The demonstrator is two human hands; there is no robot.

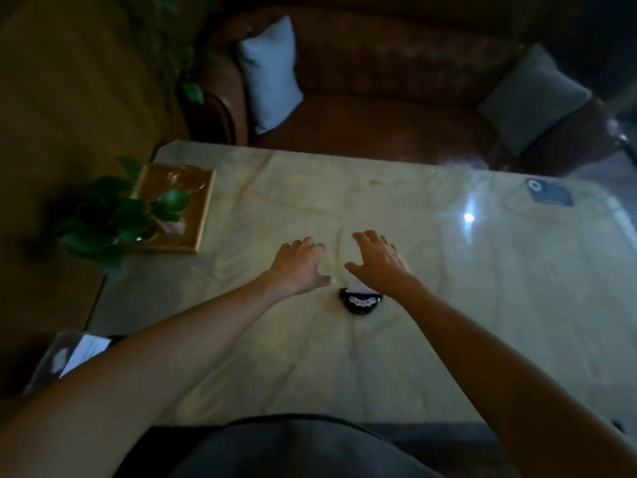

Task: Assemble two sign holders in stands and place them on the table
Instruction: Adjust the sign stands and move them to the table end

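Dim, blurry view. Small dark stand (361,301) on the pale marble table (482,305), mid-table, long axis running left-right, something white showing at its top; too blurred to tell which way it faces. Left hand (299,264) and right hand (379,258) palms down just beyond the stand, side by side, fingers spread, gripping nothing; right wrist just above the stand's right end. Wooden tray (203,215) at far-left table corner holding a leafy potted plant (113,219). Dark card (549,192) lying flat far right. Brown sofa (379,81) behind.
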